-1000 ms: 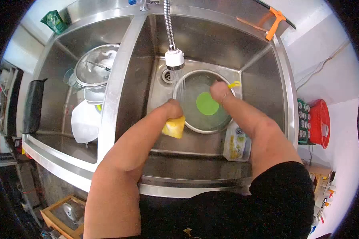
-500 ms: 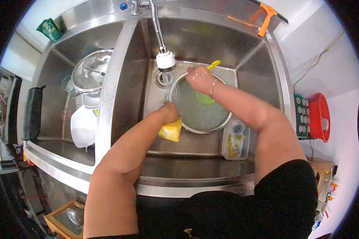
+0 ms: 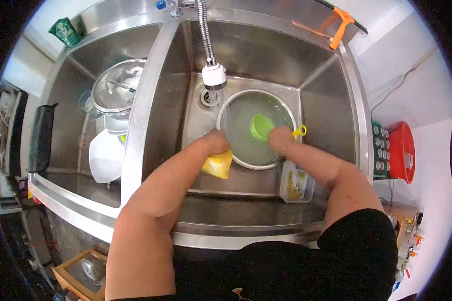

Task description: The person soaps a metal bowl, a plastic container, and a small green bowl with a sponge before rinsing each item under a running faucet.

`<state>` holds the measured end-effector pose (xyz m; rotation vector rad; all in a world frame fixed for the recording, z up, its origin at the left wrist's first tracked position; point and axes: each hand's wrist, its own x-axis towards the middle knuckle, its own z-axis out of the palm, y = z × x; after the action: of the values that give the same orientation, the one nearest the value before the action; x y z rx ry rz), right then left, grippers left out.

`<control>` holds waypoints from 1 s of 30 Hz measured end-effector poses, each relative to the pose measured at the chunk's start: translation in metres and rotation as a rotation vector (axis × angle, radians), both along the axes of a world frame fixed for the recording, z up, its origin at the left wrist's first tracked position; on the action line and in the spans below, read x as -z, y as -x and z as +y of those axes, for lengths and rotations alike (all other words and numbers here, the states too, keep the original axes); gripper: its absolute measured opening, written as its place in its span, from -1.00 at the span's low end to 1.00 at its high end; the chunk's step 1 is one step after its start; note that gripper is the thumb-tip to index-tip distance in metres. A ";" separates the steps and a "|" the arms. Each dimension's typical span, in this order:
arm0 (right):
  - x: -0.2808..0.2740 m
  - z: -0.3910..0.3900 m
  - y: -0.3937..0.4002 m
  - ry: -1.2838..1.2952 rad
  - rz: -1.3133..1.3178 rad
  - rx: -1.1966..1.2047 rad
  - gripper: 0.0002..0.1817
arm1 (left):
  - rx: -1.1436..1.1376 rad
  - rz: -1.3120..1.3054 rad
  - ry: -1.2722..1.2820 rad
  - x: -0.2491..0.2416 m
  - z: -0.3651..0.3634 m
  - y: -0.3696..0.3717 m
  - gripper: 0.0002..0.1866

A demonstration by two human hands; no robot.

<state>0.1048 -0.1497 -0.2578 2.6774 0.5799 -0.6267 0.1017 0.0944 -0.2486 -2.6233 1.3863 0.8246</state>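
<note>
My left hand [image 3: 217, 141] is closed around a yellow sponge [image 3: 218, 165] with white suds on it, beside the left rim of a round metal bowl [image 3: 223, 145]. Cloudy water fills much of this bowl. Over its right side, my right hand [image 3: 279, 139] grips a ladle with a green cup [image 3: 260, 127]. The ladle's yellow looped end sticks out past the hand, and its middle is hidden by my fingers. Water runs from a white spray tap [image 3: 214, 77] near the bowl's left rim.
A clear plastic tub [image 3: 297, 182] with soapy scrubbers stands right of the bowl. The left basin holds a metal pot lid [image 3: 118, 86] and a white dish [image 3: 106, 156]. An orange squeegee [image 3: 342, 29] leans at the back right; a red basin [image 3: 403, 152] hangs at the right.
My right hand has moved from the bowl's far rim toward its near right side, bringing the ladle round and its green cup into clearer view. My left hand stays nearly in place.
</note>
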 end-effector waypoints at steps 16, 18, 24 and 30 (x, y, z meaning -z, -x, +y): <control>0.004 0.096 -0.133 -1.950 0.410 1.700 -0.77 | -0.649 0.298 0.128 -0.066 0.004 0.013 -0.65; 0.003 0.085 -0.136 -1.941 0.470 1.813 -0.75 | -0.643 0.321 0.097 -0.087 0.001 0.014 -0.62; 0.050 0.131 -0.087 -1.207 0.568 0.790 -0.94 | -0.689 0.368 0.073 -0.037 0.004 0.002 -0.58; 0.041 0.095 -0.004 -0.302 0.483 -0.526 -0.80 | -0.601 0.358 0.188 -0.020 0.011 -0.006 -0.60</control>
<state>0.1086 -0.0549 -0.2989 2.4472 1.5508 -1.0915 0.1075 0.1052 -0.2287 -3.2171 0.7292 1.3352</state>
